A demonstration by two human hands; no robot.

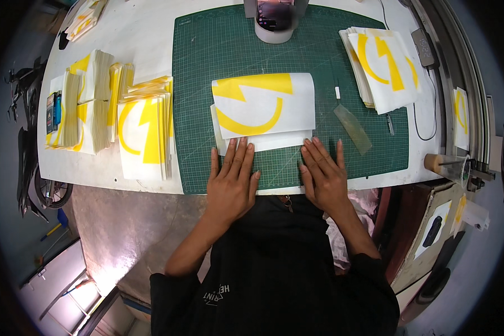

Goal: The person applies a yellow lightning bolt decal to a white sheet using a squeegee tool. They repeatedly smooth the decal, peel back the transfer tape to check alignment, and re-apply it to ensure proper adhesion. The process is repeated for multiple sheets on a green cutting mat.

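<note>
Central sheet, smooth, roughly rectangular.

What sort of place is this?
Probably a small paper-finishing workshop: a gridded green cutting mat on the white table, a yellow-printed white sheet on it, and stacks of similar sheets to its left.

The left hand and the right hand are being held apart, palm down, fingers extended forward. Both little fingers are being held splayed outward; the bare forearms are being angled inward toward the wrists.
</note>
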